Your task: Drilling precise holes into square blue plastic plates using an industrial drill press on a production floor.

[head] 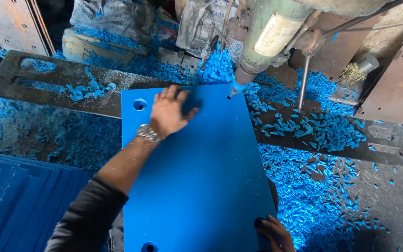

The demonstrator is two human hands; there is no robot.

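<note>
Fingers of the right hand (pixel 276 233) curl over the near right corner of the blue plastic sheet (pixel 197 186), just beside a hole (pixel 259 222) drilled there; whether they grip the edge or only rest on it, I cannot tell. Another finished hole (pixel 149 246) sits at the near left corner. The sheet lies flat across a dark steel bed (pixel 61 79), long side running away from the person. Further up, the left hand (pixel 169 112), a metal watch (pixel 148 133) at its wrist, is spread open and pressed flat on the sheet, holding nothing, pinning it down. Past it, a third hole (pixel 140 104) shows at the far left corner. At the far right corner the drill bit (pixel 233 89) of the green drill press (pixel 267 37) meets the sheet's surface, blue swarf wound about it. So three corners look done and the fourth seems to be in hand. Blue shavings (pixel 313 130) lie heaped around, and a stack of similar blue sheets (pixel 19 196) sits at the left.
</note>
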